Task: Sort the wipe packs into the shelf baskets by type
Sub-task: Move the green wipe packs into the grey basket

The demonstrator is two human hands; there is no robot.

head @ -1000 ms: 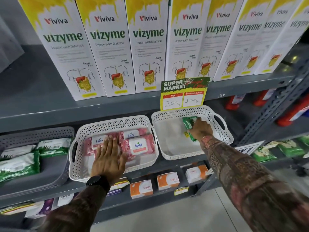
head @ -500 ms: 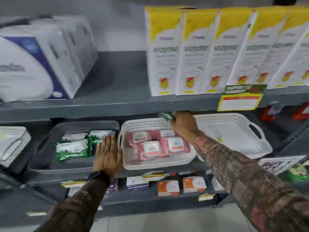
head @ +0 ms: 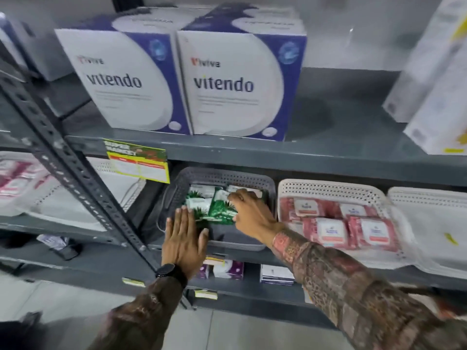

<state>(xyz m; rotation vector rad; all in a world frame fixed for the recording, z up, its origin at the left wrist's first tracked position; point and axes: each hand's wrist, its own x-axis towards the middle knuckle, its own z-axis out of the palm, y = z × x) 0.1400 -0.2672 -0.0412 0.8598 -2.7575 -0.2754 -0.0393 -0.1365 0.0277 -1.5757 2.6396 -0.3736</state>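
A grey basket (head: pixel 222 173) on the middle shelf holds green-and-white wipe packs (head: pixel 199 195). My right hand (head: pixel 252 215) reaches into it from the right, fingers closed on a green wipe pack (head: pixel 219 208) that lies over the others. My left hand (head: pixel 184 238) rests flat on the grey basket's front edge, fingers straight, holding nothing. To the right stands a white basket (head: pixel 328 188) filled with pink wipe packs (head: pixel 326 231). Further right is another white basket (head: pixel 429 198), which looks empty apart from a small yellow scrap.
Two blue-and-white "vitendo" boxes (head: pixel 222 84) stand on the shelf above. A perforated steel upright (head: pixel 75 178) slants across the left, beside a yellow price tag (head: pixel 137 160). Small boxes (head: pixel 227 270) sit on the lower shelf. Another white basket (head: pixel 113 188) is further left.
My right hand carried the green pack from the right white basket leftward into the grey basket. My left hand shifted from the pink-pack basket to the grey basket's front. The view swung left.
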